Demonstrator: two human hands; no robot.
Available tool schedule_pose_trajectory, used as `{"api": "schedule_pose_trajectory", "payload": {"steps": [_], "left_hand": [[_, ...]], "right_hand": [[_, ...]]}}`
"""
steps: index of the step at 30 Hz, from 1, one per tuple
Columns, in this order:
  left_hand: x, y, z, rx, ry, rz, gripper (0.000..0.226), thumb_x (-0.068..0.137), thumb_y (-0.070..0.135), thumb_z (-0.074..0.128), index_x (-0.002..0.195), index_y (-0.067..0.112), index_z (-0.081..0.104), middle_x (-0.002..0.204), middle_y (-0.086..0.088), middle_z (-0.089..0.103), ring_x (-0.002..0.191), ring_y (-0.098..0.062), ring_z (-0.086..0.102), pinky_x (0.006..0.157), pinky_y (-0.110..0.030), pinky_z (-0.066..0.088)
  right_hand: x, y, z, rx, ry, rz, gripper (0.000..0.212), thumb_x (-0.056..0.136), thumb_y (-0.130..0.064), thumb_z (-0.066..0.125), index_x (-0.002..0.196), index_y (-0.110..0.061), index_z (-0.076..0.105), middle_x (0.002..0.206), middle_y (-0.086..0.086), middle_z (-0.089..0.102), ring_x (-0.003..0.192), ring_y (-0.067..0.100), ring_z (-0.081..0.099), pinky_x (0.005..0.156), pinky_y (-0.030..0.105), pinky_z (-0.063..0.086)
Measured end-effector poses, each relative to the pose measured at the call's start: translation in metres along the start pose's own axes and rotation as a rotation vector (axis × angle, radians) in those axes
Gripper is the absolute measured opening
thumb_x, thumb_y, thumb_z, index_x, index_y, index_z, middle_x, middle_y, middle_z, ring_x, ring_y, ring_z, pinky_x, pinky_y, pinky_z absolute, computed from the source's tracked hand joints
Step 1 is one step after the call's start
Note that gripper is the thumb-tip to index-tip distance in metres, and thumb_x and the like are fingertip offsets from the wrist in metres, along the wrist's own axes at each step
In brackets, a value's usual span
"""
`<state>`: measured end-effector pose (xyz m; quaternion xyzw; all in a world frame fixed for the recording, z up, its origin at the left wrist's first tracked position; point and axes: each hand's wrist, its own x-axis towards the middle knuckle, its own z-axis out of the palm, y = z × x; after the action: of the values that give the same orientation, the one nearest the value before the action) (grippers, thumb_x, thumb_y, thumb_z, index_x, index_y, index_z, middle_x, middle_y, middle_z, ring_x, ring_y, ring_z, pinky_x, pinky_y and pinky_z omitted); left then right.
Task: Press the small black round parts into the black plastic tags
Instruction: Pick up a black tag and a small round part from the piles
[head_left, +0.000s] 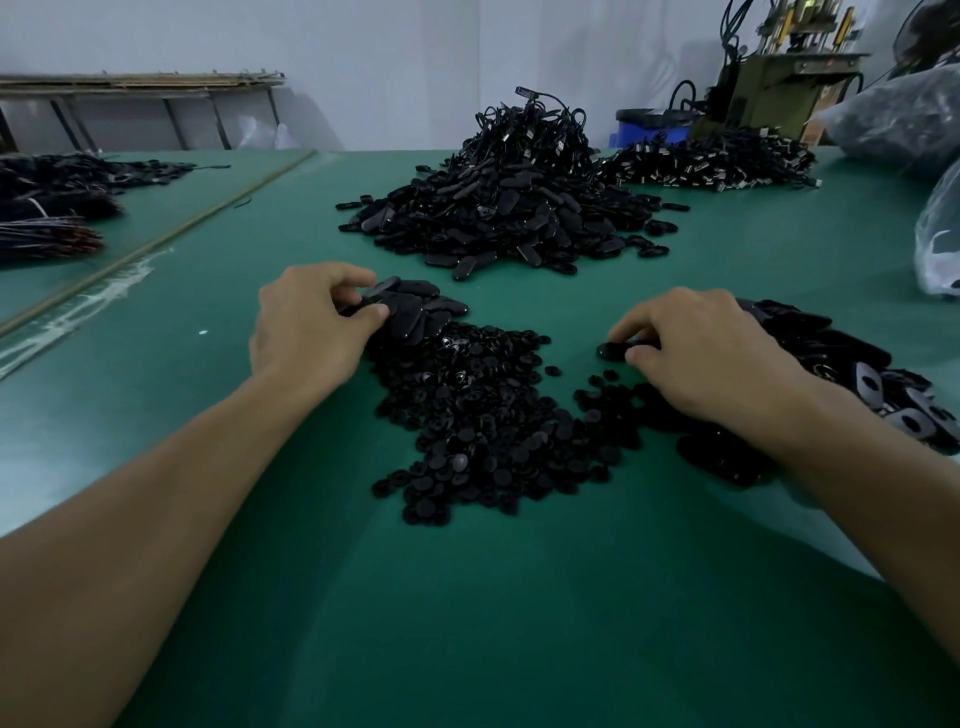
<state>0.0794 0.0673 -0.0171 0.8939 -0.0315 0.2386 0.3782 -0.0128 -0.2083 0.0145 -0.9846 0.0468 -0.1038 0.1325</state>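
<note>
Tags are what both hands are on right now. The right hand (711, 358) has thumb and fingertips pinched on one black tag (615, 351) lying flat on the green worktop (519, 597), just left of the near-right tag pile (831, 353) that its wrist reaches over. My guess is that flat on the worktop gives something solid to push against when the round bit goes in. Can't tell if a round part is already seated in it; it's too dark and the fingers cover it.

The left hand (311, 322) is curled round a small bunch of tags (415, 306) at the far edge of the round parts pile (478, 410), thumb on top. Looks like it's holding the bunch ready or picking one out.

That round parts pile sits dead centre between the two hands, near enough for either to grab from. That seems to be the point of the layout: parts in the middle, tags either side. A few loose round parts (597, 379) lie scattered towards the right hand.

Further out there's a big heap of tags (509, 208) at the far middle and another dark heap with shiny ends (717, 161) far right. Clear plastic bags (940, 234) sit at the right edge and dark bundles (52, 197) far left, with a machine (779, 78) beyond the worktop.
</note>
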Motion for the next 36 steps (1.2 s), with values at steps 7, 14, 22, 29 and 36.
{"api": "schedule_pose_trajectory", "payload": {"steps": [7,14,22,29,36], "left_hand": [[-0.022,0.034,0.002,-0.097,0.001,0.252,0.01,0.092,0.026,0.069,0.091,0.035,0.072,0.077,0.025,0.063,0.066,0.008,0.058,0.069,-0.015,0.046],[-0.055,0.065,0.013,-0.286,-0.229,0.367,0.017,0.089,0.022,0.076,0.106,0.02,0.076,0.09,0.016,0.073,0.082,0.005,0.067,0.075,-0.007,0.05],[-0.055,0.066,0.014,-0.486,-0.382,0.254,0.021,0.087,0.009,0.077,0.093,0.029,0.072,0.082,0.006,0.077,0.075,-0.006,0.073,0.076,-0.025,0.058],[-0.053,0.067,0.016,-0.679,-0.378,0.121,0.013,0.089,0.002,0.072,0.09,0.015,0.072,0.074,-0.002,0.076,0.068,-0.013,0.072,0.066,-0.022,0.057],[-0.051,0.062,0.017,-0.722,-0.345,0.084,0.013,0.088,0.004,0.075,0.091,0.016,0.07,0.08,-0.005,0.077,0.075,-0.022,0.076,0.07,-0.028,0.061]], "right_hand": [[0.008,0.003,0.004,0.098,0.011,-0.04,0.032,0.093,-0.018,0.069,0.126,-0.015,0.067,0.101,0.005,0.069,0.09,0.017,0.061,0.085,0.027,0.049],[0.004,-0.006,0.006,0.475,0.016,-0.152,0.008,0.092,-0.023,0.07,0.089,-0.029,0.074,0.072,-0.017,0.066,0.061,-0.007,0.06,0.055,0.002,0.037],[-0.001,-0.018,0.009,0.843,-0.077,-0.201,0.014,0.09,-0.012,0.071,0.1,-0.021,0.074,0.081,0.003,0.076,0.07,0.007,0.068,0.062,0.02,0.052],[0.002,-0.017,0.011,0.859,-0.011,-0.175,0.009,0.089,-0.015,0.072,0.089,-0.024,0.074,0.078,0.004,0.076,0.072,0.013,0.07,0.065,0.023,0.05],[0.004,-0.016,0.017,0.747,0.067,-0.209,0.011,0.094,-0.024,0.067,0.102,-0.02,0.074,0.076,-0.009,0.074,0.071,-0.001,0.068,0.065,0.01,0.048]]}}
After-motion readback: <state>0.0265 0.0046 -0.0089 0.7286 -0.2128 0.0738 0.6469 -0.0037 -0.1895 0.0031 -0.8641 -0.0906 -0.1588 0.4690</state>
